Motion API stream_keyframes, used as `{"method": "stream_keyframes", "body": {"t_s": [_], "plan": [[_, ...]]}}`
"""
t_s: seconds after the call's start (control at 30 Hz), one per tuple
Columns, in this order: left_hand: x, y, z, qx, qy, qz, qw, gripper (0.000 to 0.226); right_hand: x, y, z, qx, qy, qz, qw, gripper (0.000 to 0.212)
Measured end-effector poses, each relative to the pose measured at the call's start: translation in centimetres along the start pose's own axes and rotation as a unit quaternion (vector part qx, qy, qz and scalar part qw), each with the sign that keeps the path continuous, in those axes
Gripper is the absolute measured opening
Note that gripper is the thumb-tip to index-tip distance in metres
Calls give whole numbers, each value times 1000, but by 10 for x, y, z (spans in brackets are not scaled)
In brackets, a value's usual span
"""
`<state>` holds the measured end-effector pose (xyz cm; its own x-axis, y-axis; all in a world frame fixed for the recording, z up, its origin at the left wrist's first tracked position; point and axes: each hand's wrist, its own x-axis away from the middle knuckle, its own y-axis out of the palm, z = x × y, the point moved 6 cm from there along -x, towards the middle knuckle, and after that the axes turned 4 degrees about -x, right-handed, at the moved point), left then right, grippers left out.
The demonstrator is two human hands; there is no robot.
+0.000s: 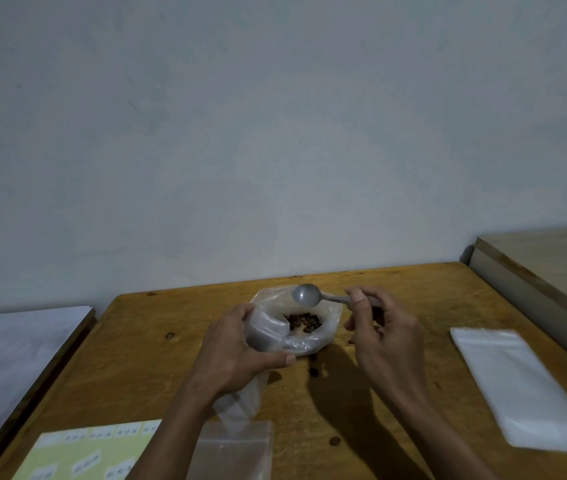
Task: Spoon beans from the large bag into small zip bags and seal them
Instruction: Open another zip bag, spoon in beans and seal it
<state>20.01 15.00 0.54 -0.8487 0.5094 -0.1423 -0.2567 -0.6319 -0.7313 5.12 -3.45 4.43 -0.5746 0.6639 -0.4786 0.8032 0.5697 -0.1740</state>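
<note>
The large clear bag (323,332) sits open on the wooden table (413,289), with brown beans (304,322) visible inside. My left hand (237,351) grips a small clear zip bag (261,332) at the large bag's left side; its lower end hangs below my palm. My right hand (379,327) holds a grey spoon (306,296) by its handle. The spoon's bowl hovers over the large bag's far rim and looks empty.
A stack of empty zip bags (524,386) lies at the right. Another clear bag (237,452) and a yellow label sheet (88,455) lie at the near edge. Loose beans (314,371) are scattered on the table. A white surface (8,358) adjoins on the left.
</note>
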Motion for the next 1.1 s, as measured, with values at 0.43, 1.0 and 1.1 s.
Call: {"method": "stream_keyframes", "body": {"t_s": [0.43, 1.0, 1.1], "plan": [[26, -35, 31, 85, 38, 75, 993, 93, 2, 19, -2, 183, 10, -53, 982, 35], [25, -73, 32, 310, 45, 179, 933, 23, -22, 34, -67, 124, -142, -51, 981, 17], [24, -77, 37, 313, 50, 200, 927, 13, -25, 27, -69, 103, -157, -33, 982, 15]]}}
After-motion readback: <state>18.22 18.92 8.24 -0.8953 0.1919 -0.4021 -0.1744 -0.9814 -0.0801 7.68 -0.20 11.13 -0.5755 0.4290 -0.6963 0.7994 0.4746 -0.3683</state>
